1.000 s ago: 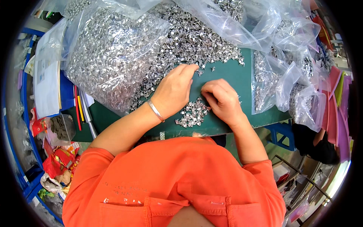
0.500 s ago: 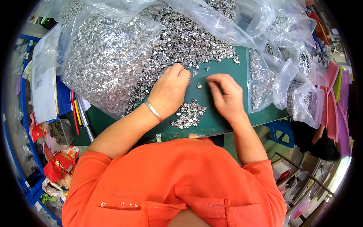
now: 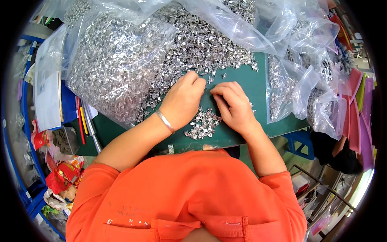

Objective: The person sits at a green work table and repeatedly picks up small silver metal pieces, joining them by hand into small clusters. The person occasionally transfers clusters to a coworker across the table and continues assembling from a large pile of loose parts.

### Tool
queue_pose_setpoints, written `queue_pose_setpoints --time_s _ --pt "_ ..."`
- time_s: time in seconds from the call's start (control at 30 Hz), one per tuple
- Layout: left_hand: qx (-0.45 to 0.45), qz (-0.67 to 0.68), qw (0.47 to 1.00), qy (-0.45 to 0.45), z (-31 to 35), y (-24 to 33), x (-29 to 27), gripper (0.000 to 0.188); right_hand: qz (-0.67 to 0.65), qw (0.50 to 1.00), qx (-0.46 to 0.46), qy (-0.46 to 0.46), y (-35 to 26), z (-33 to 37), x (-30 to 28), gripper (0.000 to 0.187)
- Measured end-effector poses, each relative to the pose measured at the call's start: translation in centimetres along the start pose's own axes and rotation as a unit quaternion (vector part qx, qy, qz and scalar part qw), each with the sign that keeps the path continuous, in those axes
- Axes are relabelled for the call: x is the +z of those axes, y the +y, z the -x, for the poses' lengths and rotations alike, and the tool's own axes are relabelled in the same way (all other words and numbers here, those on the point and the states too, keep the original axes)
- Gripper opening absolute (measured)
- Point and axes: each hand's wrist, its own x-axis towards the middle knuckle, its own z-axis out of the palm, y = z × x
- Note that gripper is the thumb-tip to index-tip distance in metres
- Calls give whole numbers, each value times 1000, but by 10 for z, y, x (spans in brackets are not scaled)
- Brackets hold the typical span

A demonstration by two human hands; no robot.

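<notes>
My left hand (image 3: 184, 98), with a silver bangle on its wrist, is curled at the near edge of a large heap of small shiny metal pieces (image 3: 201, 44). Its fingers are bent closed, and whatever they hold is hidden. Just to its right, my right hand (image 3: 234, 105) has thumb and forefinger drawn together; I cannot make out anything in the pinch. Between and below the hands lies a small pile of the same metal pieces (image 3: 202, 123) on the green tabletop (image 3: 258, 86). A few pieces peek out beyond my right hand.
A clear plastic bag full of metal pieces (image 3: 117, 64) lies at the left. More filled clear bags (image 3: 300, 80) line the right side. Pens (image 3: 82, 119) and papers (image 3: 47, 80) are at the far left. A blue stool (image 3: 299, 142) stands below the table's right edge.
My right hand has moved left, closer to my left hand, its thumb and forefinger nearer together. The loose piece between the hands no longer shows. Pieces beyond my right hand have come into sight.
</notes>
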Motion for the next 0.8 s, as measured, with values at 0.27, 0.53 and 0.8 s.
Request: queue_pose_setpoints --time_s 0.27,0.53,0.8 --pt "-7 12 1000 -9 3 -1 -3 18 -53 995 12 -87 -16 0 7 16" --pt "-2 17 1000 -1 19 2 -15 18 -65 995 37 -58 -17 4 10 17" --pt "-59 58 996 31 26 11 -38 16 -36 995 31 -83 -23 5 11 20"
